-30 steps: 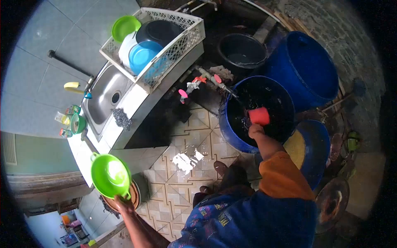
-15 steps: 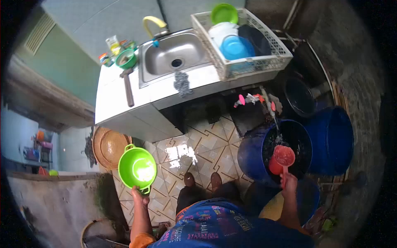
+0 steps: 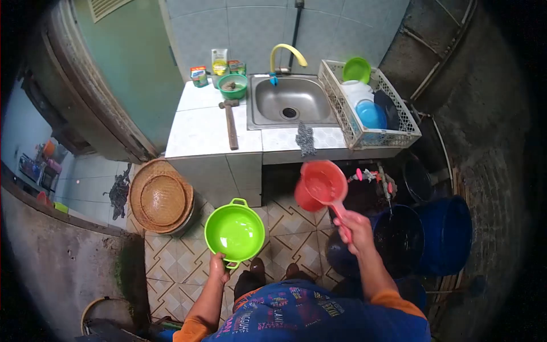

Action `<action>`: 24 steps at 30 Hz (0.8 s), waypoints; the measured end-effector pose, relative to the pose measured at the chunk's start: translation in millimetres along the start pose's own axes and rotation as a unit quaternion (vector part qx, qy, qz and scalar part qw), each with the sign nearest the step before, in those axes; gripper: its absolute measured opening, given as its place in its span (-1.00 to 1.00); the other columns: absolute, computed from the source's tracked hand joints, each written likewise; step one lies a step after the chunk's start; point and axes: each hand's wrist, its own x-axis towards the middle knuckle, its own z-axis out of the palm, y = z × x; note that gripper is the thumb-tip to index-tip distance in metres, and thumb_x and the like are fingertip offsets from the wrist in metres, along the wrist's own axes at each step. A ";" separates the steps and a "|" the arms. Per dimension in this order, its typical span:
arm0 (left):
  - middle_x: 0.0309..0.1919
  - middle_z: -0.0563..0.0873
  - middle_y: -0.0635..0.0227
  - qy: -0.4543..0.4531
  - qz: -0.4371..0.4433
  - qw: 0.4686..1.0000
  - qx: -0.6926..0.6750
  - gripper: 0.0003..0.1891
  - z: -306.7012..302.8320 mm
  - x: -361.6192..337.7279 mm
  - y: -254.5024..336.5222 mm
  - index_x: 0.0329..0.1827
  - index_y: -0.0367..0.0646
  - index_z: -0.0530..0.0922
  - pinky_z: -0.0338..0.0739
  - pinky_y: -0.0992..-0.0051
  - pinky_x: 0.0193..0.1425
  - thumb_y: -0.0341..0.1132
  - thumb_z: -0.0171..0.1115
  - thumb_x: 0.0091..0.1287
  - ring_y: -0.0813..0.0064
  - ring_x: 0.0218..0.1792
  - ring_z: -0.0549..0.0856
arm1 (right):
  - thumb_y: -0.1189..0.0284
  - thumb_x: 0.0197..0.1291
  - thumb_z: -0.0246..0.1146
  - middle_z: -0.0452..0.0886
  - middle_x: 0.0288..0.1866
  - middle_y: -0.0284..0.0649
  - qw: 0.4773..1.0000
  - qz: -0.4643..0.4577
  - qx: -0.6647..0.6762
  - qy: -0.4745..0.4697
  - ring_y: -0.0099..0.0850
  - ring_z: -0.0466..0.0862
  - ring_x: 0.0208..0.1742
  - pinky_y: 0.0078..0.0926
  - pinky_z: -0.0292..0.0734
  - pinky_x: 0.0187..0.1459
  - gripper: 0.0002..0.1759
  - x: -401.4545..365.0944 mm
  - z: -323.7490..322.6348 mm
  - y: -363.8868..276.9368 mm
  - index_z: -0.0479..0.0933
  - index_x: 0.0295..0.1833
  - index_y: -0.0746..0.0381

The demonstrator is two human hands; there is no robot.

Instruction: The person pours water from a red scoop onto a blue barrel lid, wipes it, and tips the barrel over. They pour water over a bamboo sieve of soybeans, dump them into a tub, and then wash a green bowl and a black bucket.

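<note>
My left hand [image 3: 219,269] is closed on the rim and lower handle of a lime-green basin [image 3: 235,231], whose inside faces up. By its handle, my right hand [image 3: 354,231] grips a red water dipper [image 3: 323,183], raised in front of the counter, to the right of the basin and apart from it. Water appears to lie inside the dipper. Below and right of that hand stands a blue barrel [image 3: 399,233] holding dark water. A thin stream falls into it from a tap with a pink handle [image 3: 360,174].
A steel sink [image 3: 268,117] with a yellow faucet [image 3: 288,50] is set in the white counter. Near it are a hammer [image 3: 231,126], a green bowl [image 3: 239,91], a grey scrubber [image 3: 305,139] and a crate of dishes [image 3: 364,139]. Woven trays [image 3: 159,196] stand left.
My right hand has lifted the red dipper out of the barrel and moved it left, towards the basin. The green basin now appears further right in view. My view has shifted.
</note>
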 end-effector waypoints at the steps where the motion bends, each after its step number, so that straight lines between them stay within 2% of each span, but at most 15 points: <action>1: -0.19 0.61 0.22 0.006 0.014 1.000 0.003 -0.62 8.4 -10.5 10.2 0.06 -0.16 0.43 0.54 0.32 -0.42 -0.36 -0.01 0.14 0.27 -0.30 0.63 | 0.48 0.28 0.22 0.67 -0.31 -0.17 0.999 -0.016 -0.022 -0.036 -0.61 0.52 -0.61 -0.72 0.35 -0.69 -0.73 19.1 25.6 -3.1 0.52 0.02 0.40; 5: -0.20 0.59 0.24 -0.009 0.024 0.999 0.021 -0.56 3.7 -25.8 30.4 0.14 -0.11 0.36 0.55 0.35 -0.47 -0.39 -0.01 0.13 0.27 -0.31 0.62 | 0.43 0.32 0.18 0.65 -0.32 -0.25 0.990 -0.054 -0.078 -0.105 -0.63 0.55 -0.55 -0.72 0.39 -0.67 -0.74 95.5 106.4 -12.9 0.55 0.00 0.39; 7: -0.18 0.58 0.23 -0.005 0.036 0.999 0.024 -0.54 4.0 -37.5 40.1 0.17 -0.08 0.34 0.55 0.35 -0.48 -0.39 -0.02 0.13 0.26 -0.31 0.62 | 0.43 0.31 0.20 0.66 -0.32 -0.25 0.987 -0.069 -0.090 -0.111 -0.62 0.56 -0.54 -0.71 0.40 -0.67 -0.74 137.0 131.3 -8.3 0.55 0.00 0.39; 9: -0.11 0.58 0.21 -0.007 0.042 0.999 0.025 -0.48 -9.7 -33.0 39.1 0.25 0.01 0.30 0.56 0.33 -0.46 -0.38 -0.02 0.14 0.24 -0.27 0.62 | 0.43 0.31 0.20 0.66 -0.31 -0.24 0.987 -0.076 -0.085 -0.114 -0.61 0.56 -0.54 -0.71 0.41 -0.67 -0.74 173.0 145.2 -1.6 0.55 -0.01 0.40; 14: -0.03 0.57 0.23 -0.001 0.028 0.999 0.028 -0.45 -28.4 -32.5 43.0 0.29 0.01 0.29 0.55 0.30 -0.39 -0.36 -0.02 0.15 0.23 -0.19 0.62 | 0.36 0.31 0.21 0.68 -0.27 -0.22 0.988 -0.040 -0.112 -0.095 -0.54 0.63 -0.49 -0.63 0.48 -0.63 -0.72 202.5 162.5 -7.5 0.56 -0.03 0.37; 15: -0.07 0.58 0.24 0.010 0.026 1.000 0.007 -0.48 -29.0 -32.8 43.1 0.25 0.01 0.31 0.53 0.34 -0.44 -0.39 -0.01 0.14 0.26 -0.25 0.62 | 0.33 0.33 0.17 0.68 -0.29 -0.19 0.986 0.003 -0.143 -0.086 -0.36 0.69 -0.37 -0.39 0.62 -0.43 -0.69 205.9 158.6 -16.7 0.56 0.03 0.33; 16: -0.12 0.59 0.25 0.021 0.025 0.999 -0.013 -0.50 -27.9 -35.8 45.6 0.21 0.01 0.33 0.52 0.38 -0.49 -0.41 -0.01 0.13 0.29 -0.30 0.63 | 0.33 0.33 0.17 0.68 -0.29 -0.19 0.987 0.005 -0.140 -0.081 -0.36 0.69 -0.37 -0.39 0.62 -0.43 -0.69 229.6 142.2 -17.6 0.56 0.03 0.33; 17: -0.11 0.59 0.26 0.023 0.026 0.999 -0.007 -0.50 -26.1 -38.7 48.3 0.21 0.01 0.33 0.52 0.40 -0.48 -0.41 0.00 0.13 0.31 -0.31 0.63 | 0.30 0.30 0.18 0.67 -0.21 -0.11 0.965 -0.086 -0.247 -0.013 -0.25 0.69 -0.26 -0.26 0.61 -0.26 -0.67 267.5 119.4 -13.1 0.55 0.07 0.27; 18: -0.11 0.59 0.26 0.022 0.025 0.999 -0.004 -0.50 -25.8 -40.7 49.3 0.21 0.01 0.33 0.52 0.40 -0.48 -0.41 0.00 0.13 0.31 -0.31 0.63 | 0.28 0.28 0.19 0.66 -0.14 -0.04 0.920 -0.173 -0.348 0.055 -0.13 0.70 -0.16 -0.13 0.61 -0.09 -0.64 289.5 106.2 -7.0 0.55 0.11 0.21; 19: -0.11 0.59 0.27 0.023 0.027 0.999 0.000 -0.50 -24.8 -40.6 49.8 0.22 0.02 0.33 0.52 0.41 -0.47 -0.41 0.00 0.14 0.31 -0.31 0.63 | 0.28 0.28 0.19 0.66 -0.14 -0.04 0.920 -0.173 -0.347 0.056 -0.13 0.70 -0.16 -0.13 0.61 -0.09 -0.64 293.4 106.4 -4.5 0.55 0.11 0.21; 20: -0.10 0.59 0.27 0.025 0.032 0.999 0.002 -0.50 -23.4 -39.7 50.4 0.22 0.02 0.32 0.53 0.41 -0.47 -0.41 0.00 0.14 0.31 -0.30 0.63 | 0.27 0.23 0.21 0.62 -0.05 0.04 0.810 -0.265 -0.493 0.177 -0.05 0.66 -0.07 -0.10 0.53 0.04 -0.62 298.6 108.6 -2.1 0.53 0.14 0.14; 21: -0.10 0.59 0.29 0.029 0.023 0.999 0.002 -0.48 -23.0 -39.5 50.4 0.24 0.04 0.31 0.53 0.40 -0.47 -0.41 0.00 0.14 0.31 -0.29 0.63 | 0.26 0.19 0.24 0.58 0.03 0.11 0.654 -0.342 -0.610 0.287 0.02 0.62 0.01 -0.06 0.45 0.18 -0.58 305.3 111.4 -1.6 0.52 0.17 0.08; 22: -0.10 0.59 0.29 0.030 0.025 0.999 0.000 -0.48 -20.3 -37.9 51.3 0.24 0.04 0.31 0.53 0.40 -0.47 -0.41 0.00 0.14 0.31 -0.29 0.63 | 0.26 0.19 0.24 0.58 0.03 0.11 0.654 -0.344 -0.610 0.285 0.02 0.62 0.01 -0.06 0.45 0.18 -0.58 314.0 106.9 -3.5 0.52 0.17 0.08; 24: -0.10 0.58 0.29 0.029 0.018 0.999 0.005 -0.46 -20.3 -38.7 50.7 0.26 0.07 0.29 0.53 0.37 -0.47 -0.41 0.00 0.14 0.30 -0.28 0.63 | 0.26 0.15 0.26 0.49 0.15 0.17 0.696 -0.232 -0.670 0.111 0.07 0.55 0.11 -0.11 0.45 0.20 -0.51 333.5 87.7 -5.9 0.45 0.23 0.03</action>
